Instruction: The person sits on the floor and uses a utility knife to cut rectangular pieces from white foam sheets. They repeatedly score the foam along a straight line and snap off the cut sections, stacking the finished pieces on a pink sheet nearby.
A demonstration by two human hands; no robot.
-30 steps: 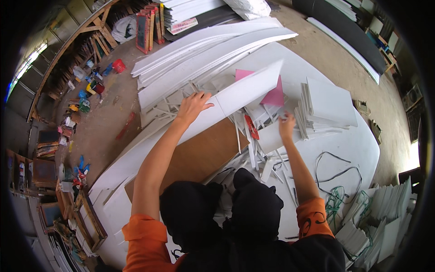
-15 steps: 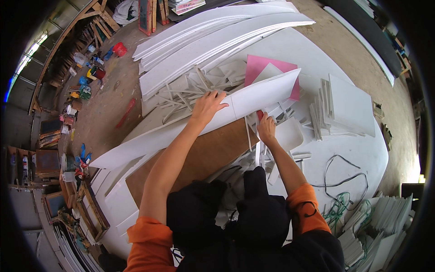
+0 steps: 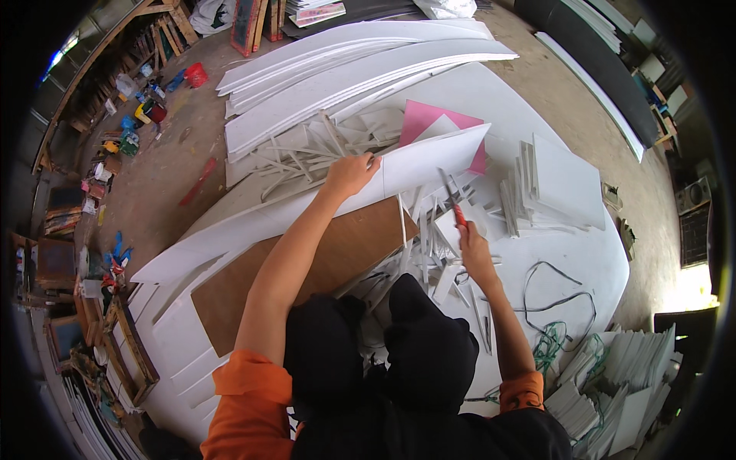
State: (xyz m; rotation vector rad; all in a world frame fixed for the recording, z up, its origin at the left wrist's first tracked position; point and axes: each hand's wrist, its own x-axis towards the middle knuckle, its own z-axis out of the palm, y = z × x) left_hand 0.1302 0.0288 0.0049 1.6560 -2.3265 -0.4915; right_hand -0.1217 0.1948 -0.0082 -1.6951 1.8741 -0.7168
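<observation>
Nearest: orange sleeves, dark clothing (image 3: 337,353) between the arms. Right sleeve (image 3: 524,392) carries a dark printed mark — not readable at this angle.

Right hand (image 3: 475,249) is closed round the red handle of a knife (image 3: 460,216), blade pointing away and slightly left, tip just beside the near face of the white board (image 3: 429,162). Left hand (image 3: 350,176) is curled over the far edge of that board, pinching it. The board stands on a slant across the middle, long, running from lower left to upper right; a thin line crosses it just right of the left hand.

Brown board (image 3: 307,264) lies on the near side of the white board, under the left forearm. White scraps (image 3: 441,268) are piled by the right hand; more strips (image 3: 295,161) sit beyond the white board. Right side of the white worktop (image 3: 590,257): a looped black strap (image 3: 557,309), green string (image 3: 549,345), stacked white panels (image 3: 567,180).

Farther: pink sheet (image 3: 425,116) partly behind the board's right end, then long white sheets (image 3: 360,73) in layers. Back on the floor — red bucket (image 3: 197,74) to the left, wooden frames (image 3: 244,31), and a colour-printed sheet (image 3: 320,14) with print too small to read.
</observation>
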